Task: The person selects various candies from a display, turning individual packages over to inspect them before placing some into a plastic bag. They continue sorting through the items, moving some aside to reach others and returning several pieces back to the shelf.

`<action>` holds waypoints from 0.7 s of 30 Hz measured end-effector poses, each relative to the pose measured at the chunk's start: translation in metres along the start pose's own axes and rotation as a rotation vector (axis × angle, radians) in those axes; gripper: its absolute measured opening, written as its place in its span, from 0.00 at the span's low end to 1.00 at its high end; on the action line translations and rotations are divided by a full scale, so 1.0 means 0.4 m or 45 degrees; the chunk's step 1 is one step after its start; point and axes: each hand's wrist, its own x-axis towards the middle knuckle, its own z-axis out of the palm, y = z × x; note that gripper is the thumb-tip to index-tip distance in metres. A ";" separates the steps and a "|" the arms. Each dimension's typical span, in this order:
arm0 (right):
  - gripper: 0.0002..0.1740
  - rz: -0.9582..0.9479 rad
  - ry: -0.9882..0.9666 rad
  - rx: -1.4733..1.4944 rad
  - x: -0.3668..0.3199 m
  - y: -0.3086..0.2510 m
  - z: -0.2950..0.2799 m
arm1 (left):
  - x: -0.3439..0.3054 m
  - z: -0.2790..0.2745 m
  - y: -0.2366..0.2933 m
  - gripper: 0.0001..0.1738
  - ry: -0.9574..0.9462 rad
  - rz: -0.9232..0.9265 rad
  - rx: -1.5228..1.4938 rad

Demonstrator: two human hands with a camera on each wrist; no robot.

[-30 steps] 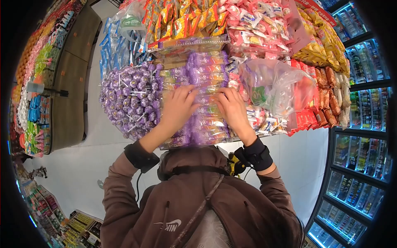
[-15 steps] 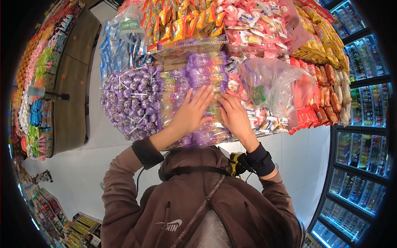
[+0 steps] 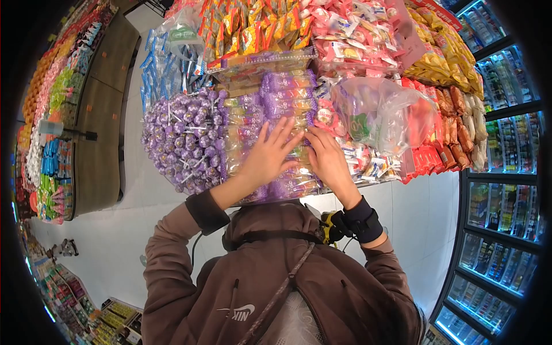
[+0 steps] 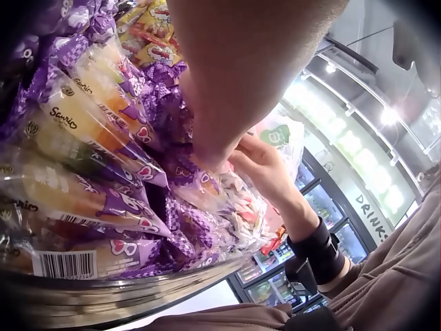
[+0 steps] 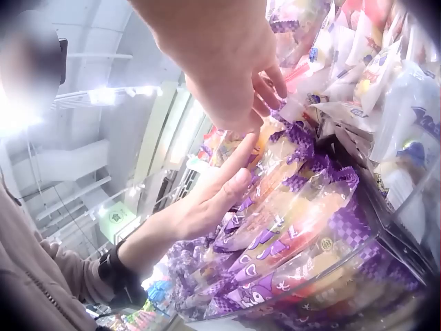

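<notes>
Two columns of clear and purple snack packets (image 3: 241, 109) lie in a display bin, each packet with a purple checked end. My left hand (image 3: 265, 161) rests on the right column with its fingers straight and spread. Beside it, my right hand (image 3: 331, 164) touches the right edge of the same column, fingers loosely bent. The fingertips of both hands come close together over the packets. In the right wrist view the left hand (image 5: 207, 203) lies across the packet tops, and the right hand (image 5: 227, 76) reaches down at their ends. Neither hand grips a packet.
Purple-wrapped lollipops (image 3: 181, 138) are heaped on the left. On the right lie a clear plastic bag (image 3: 382, 121), white-wrapped sweets (image 3: 371, 167) and red packets (image 3: 425, 164). Orange packets (image 3: 253, 31) fill the bin behind. Lit drink fridges (image 3: 509, 149) line the right side.
My left hand has moved right and nearer my body, from between the columns onto the right column, its fingers spreading. My right hand has shifted slightly toward me. Little changed in the last half second.
</notes>
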 end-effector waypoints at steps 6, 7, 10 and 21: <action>0.21 0.002 -0.019 -0.015 -0.011 0.001 -0.001 | -0.001 -0.013 0.005 0.38 -0.006 0.014 0.007; 0.22 0.009 -0.003 -0.003 -0.011 -0.001 -0.006 | 0.001 -0.021 0.007 0.38 0.002 0.026 0.013; 0.20 0.003 0.074 0.073 -0.013 -0.011 -0.038 | 0.002 -0.073 0.021 0.35 0.017 0.101 0.002; 0.11 0.103 0.311 0.218 -0.125 -0.028 -0.138 | 0.053 -0.187 0.102 0.18 0.185 0.542 -0.502</action>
